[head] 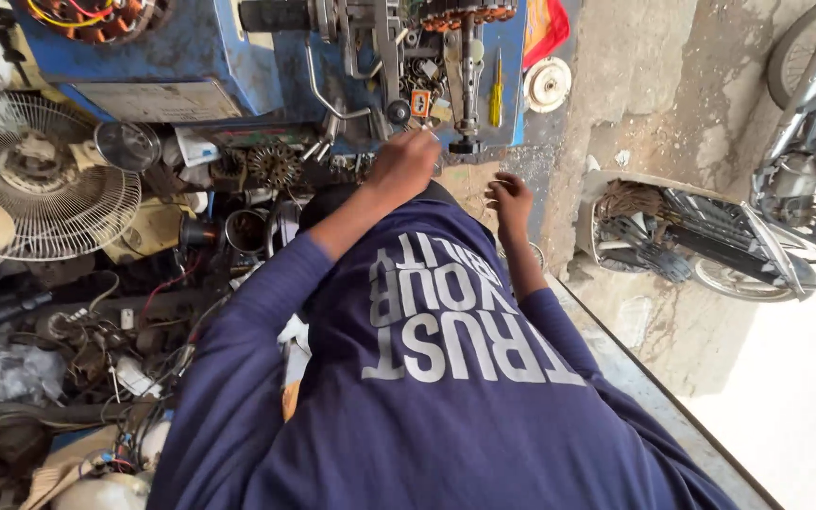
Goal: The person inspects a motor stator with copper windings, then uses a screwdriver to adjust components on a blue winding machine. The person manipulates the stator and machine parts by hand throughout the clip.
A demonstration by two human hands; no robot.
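Everywhere clutter on the blue workbench; left hand grip unclear, right hand loosely curled, empty.

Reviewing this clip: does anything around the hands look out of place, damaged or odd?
Yes. A white wire fan guard lies loose among tangled wires and metal parts on the crowded workbench, off any fan body. The left hand reaches into small parts under the blue metal machine; the right hand hovers empty beside it.
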